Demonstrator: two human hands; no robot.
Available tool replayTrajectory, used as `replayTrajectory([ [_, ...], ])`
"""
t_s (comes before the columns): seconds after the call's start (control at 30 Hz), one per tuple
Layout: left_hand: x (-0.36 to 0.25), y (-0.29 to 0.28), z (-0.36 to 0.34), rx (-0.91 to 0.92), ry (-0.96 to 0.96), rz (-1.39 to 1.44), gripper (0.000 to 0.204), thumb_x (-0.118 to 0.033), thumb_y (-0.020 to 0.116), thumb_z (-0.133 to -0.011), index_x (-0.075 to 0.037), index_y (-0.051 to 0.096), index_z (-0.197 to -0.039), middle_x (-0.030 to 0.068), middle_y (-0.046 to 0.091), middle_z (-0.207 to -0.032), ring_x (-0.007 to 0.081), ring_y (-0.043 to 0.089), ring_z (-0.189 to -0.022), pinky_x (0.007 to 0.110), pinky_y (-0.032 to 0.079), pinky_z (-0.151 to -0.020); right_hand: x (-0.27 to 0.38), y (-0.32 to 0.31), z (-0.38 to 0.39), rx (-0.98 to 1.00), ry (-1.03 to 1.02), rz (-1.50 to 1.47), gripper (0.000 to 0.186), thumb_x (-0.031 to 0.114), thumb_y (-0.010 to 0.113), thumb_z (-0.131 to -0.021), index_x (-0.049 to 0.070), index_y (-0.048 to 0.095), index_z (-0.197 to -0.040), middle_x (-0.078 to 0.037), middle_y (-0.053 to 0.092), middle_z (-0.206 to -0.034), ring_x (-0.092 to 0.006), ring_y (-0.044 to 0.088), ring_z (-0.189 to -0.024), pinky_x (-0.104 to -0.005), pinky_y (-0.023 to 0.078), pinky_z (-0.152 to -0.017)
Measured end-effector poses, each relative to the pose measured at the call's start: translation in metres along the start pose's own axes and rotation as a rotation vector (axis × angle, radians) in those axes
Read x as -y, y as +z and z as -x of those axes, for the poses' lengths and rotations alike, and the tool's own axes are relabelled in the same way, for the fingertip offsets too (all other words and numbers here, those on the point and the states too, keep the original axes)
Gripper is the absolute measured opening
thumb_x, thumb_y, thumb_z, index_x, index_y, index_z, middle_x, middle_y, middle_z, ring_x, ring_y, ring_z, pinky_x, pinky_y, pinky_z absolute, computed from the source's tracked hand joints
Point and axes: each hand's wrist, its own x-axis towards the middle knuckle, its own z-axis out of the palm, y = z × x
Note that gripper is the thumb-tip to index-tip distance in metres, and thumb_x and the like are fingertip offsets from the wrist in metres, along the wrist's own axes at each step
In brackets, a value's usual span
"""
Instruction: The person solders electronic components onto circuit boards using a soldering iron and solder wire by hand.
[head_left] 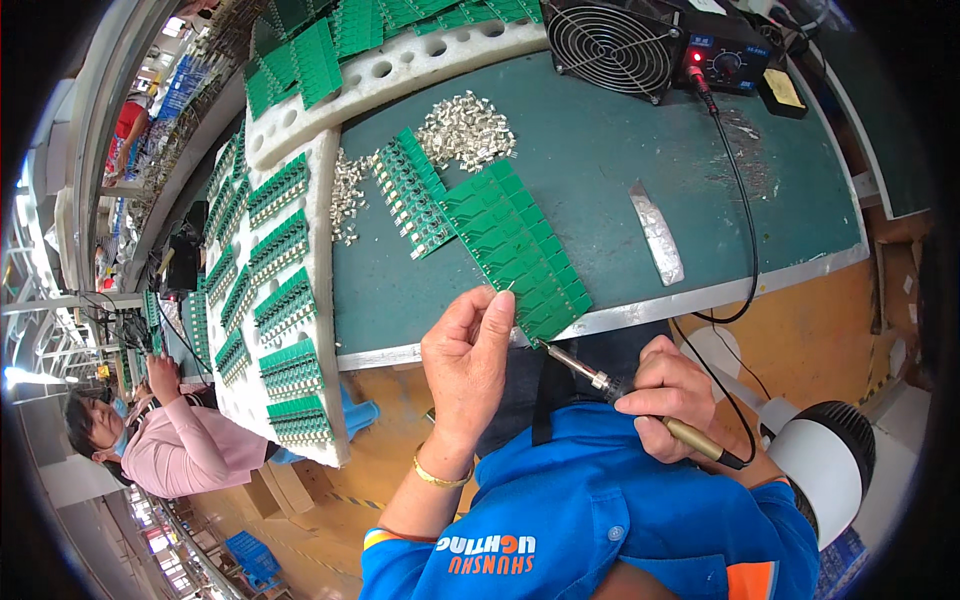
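My right hand is wrapped round a soldering iron. The iron's tip meets the near edge of a green circuit board panel, which juts a little past the bench's front edge. At the left edge of this panel, my left hand is closed in a pinch of thumb and forefinger. A tiny pale bit shows at its fingertips, too small to name. Partly beneath the panel lies another green panel fitted with rows of small parts.
Small white connectors lie heaped behind the panels. White foam trays with several green boards stand to the left. At the back right is a fan unit with a cable to the iron. A silvery strip rests rightward. A co-worker sits left.
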Motion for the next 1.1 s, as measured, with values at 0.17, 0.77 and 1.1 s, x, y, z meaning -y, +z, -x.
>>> replayTrajectory([
  [0.17,-0.004,0.000,-0.001,-0.043,0.036,0.021,0.018,-0.015,0.064,-0.098,0.002,0.067,-0.098,-0.0049,0.060,-0.080,0.0005,0.049,-0.071,0.017,0.038,-0.060,0.002,-0.004,-0.003,-0.006,-0.037,0.051,0.024,0.003,0.065,-0.071,0.006,0.070,-0.094,-0.002,0.053,-0.070,-0.0182,0.048,-0.056,-0.0345,0.040,-0.057],
  [0.77,-0.001,-0.016,-0.001,0.041,-0.053,0.297,0.018,-0.018,0.062,-0.099,-0.002,0.068,-0.100,-0.0058,0.062,-0.084,0.0000,0.049,-0.072,0.017,0.039,-0.062,-0.005,0.000,-0.018,-0.107,-0.046,0.037,0.018,0.010,0.061,-0.091,-0.001,0.065,-0.105,-0.008,0.052,-0.078,-0.0182,0.048,-0.064,-0.0299,0.040,-0.056],
  [1.1,-0.004,-0.023,0.007,0.062,-0.014,0.284,0.017,-0.019,0.062,-0.099,-0.003,0.068,-0.100,-0.0087,0.058,-0.080,-0.0027,0.039,-0.062,0.017,0.027,-0.051,-0.022,0.042,-0.066,-0.214,0.204,-0.061,0.033,0.003,0.074,-0.081,0.004,0.056,-0.110,-0.008,0.051,-0.101,-0.0111,0.055,-0.077,-0.0251,0.047,-0.070],
])
